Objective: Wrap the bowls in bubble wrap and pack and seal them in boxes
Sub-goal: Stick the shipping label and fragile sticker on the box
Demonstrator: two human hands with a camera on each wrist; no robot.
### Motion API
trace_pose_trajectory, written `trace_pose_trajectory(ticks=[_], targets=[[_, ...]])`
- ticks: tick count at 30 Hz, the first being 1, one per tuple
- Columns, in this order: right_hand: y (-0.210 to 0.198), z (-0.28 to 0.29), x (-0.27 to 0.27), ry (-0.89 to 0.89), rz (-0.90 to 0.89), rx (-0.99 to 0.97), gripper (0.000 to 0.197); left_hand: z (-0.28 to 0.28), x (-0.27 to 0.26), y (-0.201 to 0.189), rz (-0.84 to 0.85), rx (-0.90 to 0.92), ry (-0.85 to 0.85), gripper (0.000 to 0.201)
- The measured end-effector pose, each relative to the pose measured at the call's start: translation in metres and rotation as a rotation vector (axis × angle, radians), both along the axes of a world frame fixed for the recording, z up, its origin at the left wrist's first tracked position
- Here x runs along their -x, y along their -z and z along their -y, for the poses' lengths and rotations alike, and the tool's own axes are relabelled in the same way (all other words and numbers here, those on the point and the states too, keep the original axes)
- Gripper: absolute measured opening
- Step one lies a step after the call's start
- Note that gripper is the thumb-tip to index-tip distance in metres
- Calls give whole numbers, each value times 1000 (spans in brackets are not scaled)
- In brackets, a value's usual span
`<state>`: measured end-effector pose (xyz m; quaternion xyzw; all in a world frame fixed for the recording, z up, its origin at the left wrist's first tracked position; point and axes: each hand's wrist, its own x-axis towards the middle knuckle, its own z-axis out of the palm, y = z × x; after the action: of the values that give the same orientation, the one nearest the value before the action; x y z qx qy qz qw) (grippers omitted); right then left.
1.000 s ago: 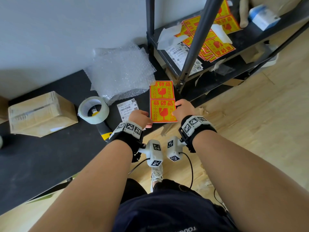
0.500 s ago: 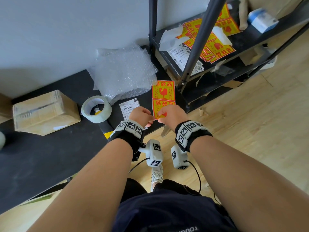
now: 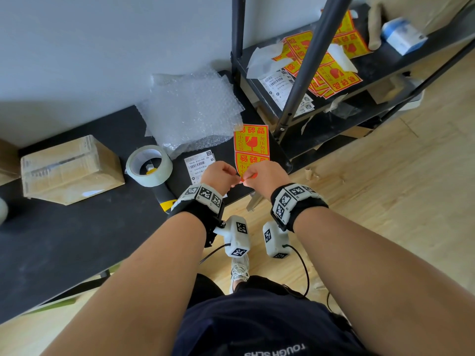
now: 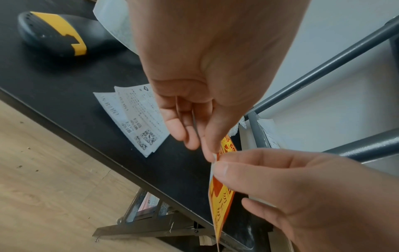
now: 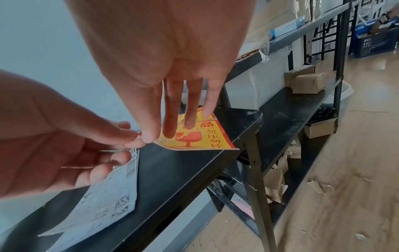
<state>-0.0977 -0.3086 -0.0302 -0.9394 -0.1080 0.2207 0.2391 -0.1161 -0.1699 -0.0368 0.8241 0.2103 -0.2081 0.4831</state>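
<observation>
A yellow-and-red fragile sticker sheet [image 3: 251,143] lies at the right end of the black table [image 3: 77,240], its near end lifted. My left hand [image 3: 234,177] and right hand [image 3: 247,179] meet at its near corner, and both pinch it between thumb and fingertips. In the left wrist view the left hand [image 4: 212,157] nips the white backing edge of the sheet [image 4: 222,196], with the right thumb pressed just below. The right wrist view has the right hand [image 5: 149,139] holding the sheet [image 5: 200,138] at its corner. A taped cardboard box [image 3: 69,168] stands on the table to the left.
Bubble wrap [image 3: 192,111] lies against the wall, with a tape roll [image 3: 149,165] and a black-and-yellow tool [image 4: 56,35] beside it. White shipping labels [image 3: 199,163] lie under my left hand. The black shelf [image 3: 385,62] on the right holds more stickers. The table edge is just below my hands.
My right hand moved left from the sheet's right edge to its near corner, meeting the left hand. The sheet's near end has lifted off the table.
</observation>
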Motion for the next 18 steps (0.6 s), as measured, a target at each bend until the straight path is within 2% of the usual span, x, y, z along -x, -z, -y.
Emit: trace_pose_trajectory(ticks=[18], targets=[[4,-1,-7,1,-36,-23,17,-3,-3,8,64,-43,-3,18]])
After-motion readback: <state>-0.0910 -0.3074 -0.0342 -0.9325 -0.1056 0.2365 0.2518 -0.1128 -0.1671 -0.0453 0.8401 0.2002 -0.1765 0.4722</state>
